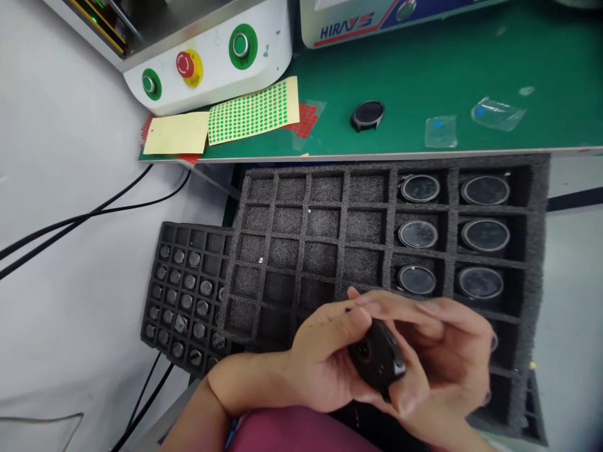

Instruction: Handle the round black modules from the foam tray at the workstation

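A black smartwatch body (377,359) is held between my two hands, above the near part of a large foam tray (392,251). My left hand (320,355) grips it from the left, its thumb at the upper edge. From the right, my right hand (447,351) has its thumb against the lower end and its fingers curved over the far side. The watch is tilted, and part of its outline is hidden by the fingers. Round watch faces, such as one dark disc (417,279), sit in the tray's right-hand compartments.
A dark watch case (368,114) lies on the green bench (396,69) beside green dot stickers (254,112) and clear film pieces (441,132). Behind is a white control panel with a red stop button (185,64). A smaller foam tray (181,235) holds several small round parts.
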Available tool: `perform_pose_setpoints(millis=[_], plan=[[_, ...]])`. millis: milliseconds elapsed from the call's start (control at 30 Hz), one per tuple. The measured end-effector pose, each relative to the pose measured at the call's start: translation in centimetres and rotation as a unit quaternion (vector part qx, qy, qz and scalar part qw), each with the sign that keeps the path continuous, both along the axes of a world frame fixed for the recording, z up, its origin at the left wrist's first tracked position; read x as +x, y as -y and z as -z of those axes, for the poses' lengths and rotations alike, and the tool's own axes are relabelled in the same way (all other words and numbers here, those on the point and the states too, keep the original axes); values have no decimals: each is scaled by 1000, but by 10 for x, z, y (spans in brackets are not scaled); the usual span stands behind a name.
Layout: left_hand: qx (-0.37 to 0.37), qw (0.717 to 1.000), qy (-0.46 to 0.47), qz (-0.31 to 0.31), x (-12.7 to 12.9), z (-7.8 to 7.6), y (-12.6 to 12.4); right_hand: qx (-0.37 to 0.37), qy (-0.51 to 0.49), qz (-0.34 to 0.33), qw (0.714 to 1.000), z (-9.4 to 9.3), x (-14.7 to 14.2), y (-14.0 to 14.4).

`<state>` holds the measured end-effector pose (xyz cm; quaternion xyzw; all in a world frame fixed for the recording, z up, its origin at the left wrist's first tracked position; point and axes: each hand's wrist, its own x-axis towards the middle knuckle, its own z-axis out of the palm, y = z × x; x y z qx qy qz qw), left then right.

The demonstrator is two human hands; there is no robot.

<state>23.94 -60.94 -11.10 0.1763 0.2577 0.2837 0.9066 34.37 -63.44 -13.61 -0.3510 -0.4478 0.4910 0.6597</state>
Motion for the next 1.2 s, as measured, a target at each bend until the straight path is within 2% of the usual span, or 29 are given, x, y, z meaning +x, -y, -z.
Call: perform_pose_setpoints(millis=[100, 300, 433, 567, 700, 767, 867, 967, 1200], plan=[[-3, 997, 49, -62, -1, 2, 4, -22, -28, -14, 999, -1, -2, 0], [-42, 995, 25, -87, -5, 4, 7, -40, -67, -10, 997, -10, -6, -7], [-49, 994, 49, -86, -2, 9, 8, -41, -53, -4, 998, -11, -5, -10], [-9, 995, 79, -68, 5, 11, 10, -21, -51, -8, 998, -11, -6, -8], [35, 984, 93, -145, 9, 5, 9, -14, -67, -17, 998, -10, -9, -11], [32, 982, 84, -168, 10, 0, 6, -3, -59, -26, 998, -8, -9, -15], [35, 980, 71, -183, 11, -8, 0, 18, -44, -33, 998, -6, -7, -19], [51, 977, 76, -192, 11, -12, -4, 7, -57, -34, 998, -4, -8, -18], [7, 982, 81, -171, 9, -11, -2, -12, -97, -11, 995, -5, -12, -17]])
